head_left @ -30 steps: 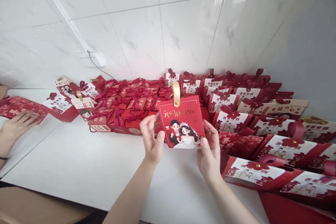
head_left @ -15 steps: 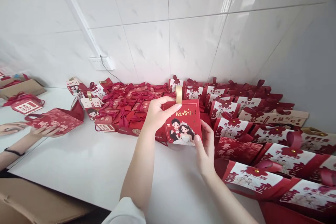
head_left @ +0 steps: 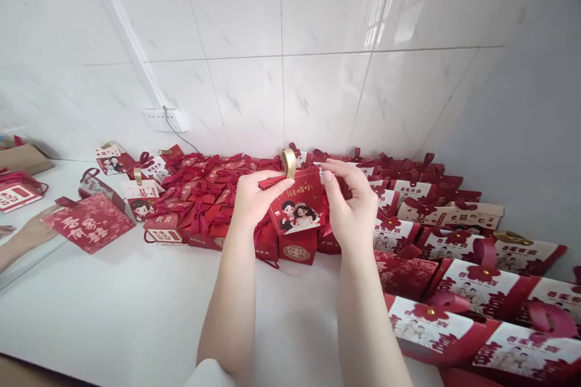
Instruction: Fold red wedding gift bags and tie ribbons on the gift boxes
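Observation:
My left hand (head_left: 261, 198) is closed on the upper left of a small red gift box (head_left: 300, 217), with its thumb beside the gold ribbon handle (head_left: 288, 163). A cartoon bride and groom and gold lettering decorate the front, which is tilted. At the box's upper right corner, my right hand (head_left: 353, 202) has thumb and forefinger drawn together in a pinch; the exact contact is hard to see. The box is held above the white table (head_left: 290, 314). Behind it stand red gift boxes with bows (head_left: 213, 181), partly hidden by my hands.
Rows of red and white gift boxes (head_left: 463, 326) fill the right side. At left, another person's hand (head_left: 34, 233) holds a larger red box (head_left: 91, 224). Cream boxes (head_left: 140, 199) stand near them. A socket strip (head_left: 164, 120) with a cable is on the tiled wall.
My right hand has moved from the box's lower right side up to its top corner. The box has tilted. The other person's box has turned its lettered face toward me. The view has shifted.

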Demonstrator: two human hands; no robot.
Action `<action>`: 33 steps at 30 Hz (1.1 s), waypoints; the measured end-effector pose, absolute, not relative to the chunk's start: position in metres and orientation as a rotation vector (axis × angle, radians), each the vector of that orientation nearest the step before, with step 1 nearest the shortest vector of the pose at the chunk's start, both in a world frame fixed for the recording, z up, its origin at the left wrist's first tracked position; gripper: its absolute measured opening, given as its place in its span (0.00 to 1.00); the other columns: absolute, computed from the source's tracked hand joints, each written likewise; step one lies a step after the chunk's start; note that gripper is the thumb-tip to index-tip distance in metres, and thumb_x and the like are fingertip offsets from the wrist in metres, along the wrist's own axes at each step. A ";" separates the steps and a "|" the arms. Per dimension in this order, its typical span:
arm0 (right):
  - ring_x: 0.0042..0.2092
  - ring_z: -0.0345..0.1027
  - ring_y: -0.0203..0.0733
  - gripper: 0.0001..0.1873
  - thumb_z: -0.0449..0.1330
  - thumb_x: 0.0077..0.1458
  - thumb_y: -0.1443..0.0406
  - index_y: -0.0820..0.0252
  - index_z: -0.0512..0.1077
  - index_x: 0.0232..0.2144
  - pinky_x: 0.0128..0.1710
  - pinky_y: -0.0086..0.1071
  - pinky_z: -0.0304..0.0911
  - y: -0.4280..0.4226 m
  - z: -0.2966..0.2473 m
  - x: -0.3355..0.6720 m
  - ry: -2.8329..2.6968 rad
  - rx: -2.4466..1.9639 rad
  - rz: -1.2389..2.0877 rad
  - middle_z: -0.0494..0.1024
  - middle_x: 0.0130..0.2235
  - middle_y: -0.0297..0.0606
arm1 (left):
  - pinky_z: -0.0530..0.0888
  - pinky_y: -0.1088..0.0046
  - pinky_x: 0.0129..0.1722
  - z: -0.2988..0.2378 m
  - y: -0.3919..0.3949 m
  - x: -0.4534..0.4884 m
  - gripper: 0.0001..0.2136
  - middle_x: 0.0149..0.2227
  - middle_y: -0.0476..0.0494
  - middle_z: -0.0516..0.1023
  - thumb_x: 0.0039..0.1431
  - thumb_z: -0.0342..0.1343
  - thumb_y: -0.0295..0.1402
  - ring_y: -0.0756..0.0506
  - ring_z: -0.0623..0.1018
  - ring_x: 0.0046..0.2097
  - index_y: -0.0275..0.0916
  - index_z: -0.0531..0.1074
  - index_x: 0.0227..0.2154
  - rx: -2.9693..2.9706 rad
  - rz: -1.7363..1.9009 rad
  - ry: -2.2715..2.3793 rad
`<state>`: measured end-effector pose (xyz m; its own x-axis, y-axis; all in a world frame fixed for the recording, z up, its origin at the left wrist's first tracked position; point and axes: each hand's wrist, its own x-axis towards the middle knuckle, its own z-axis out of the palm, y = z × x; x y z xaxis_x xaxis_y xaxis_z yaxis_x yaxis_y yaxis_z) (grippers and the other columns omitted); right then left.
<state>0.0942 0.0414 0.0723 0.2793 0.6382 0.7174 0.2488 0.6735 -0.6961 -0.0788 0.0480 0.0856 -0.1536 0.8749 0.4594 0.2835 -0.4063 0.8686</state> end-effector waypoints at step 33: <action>0.30 0.72 0.40 0.11 0.62 0.59 0.58 0.55 0.82 0.33 0.35 0.36 0.66 0.072 0.062 0.109 -1.623 -0.962 0.690 0.82 0.29 0.33 | 0.78 0.63 0.40 0.067 0.067 -0.079 0.13 0.37 0.42 0.84 0.51 0.69 0.41 0.40 0.83 0.39 0.38 0.81 0.35 1.712 1.107 1.155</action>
<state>0.1087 0.0720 0.0619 -0.0974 0.8621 0.4974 0.2395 0.5053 -0.8290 -0.0788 0.0671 0.0670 0.2084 0.9500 0.2324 0.2733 -0.2848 0.9188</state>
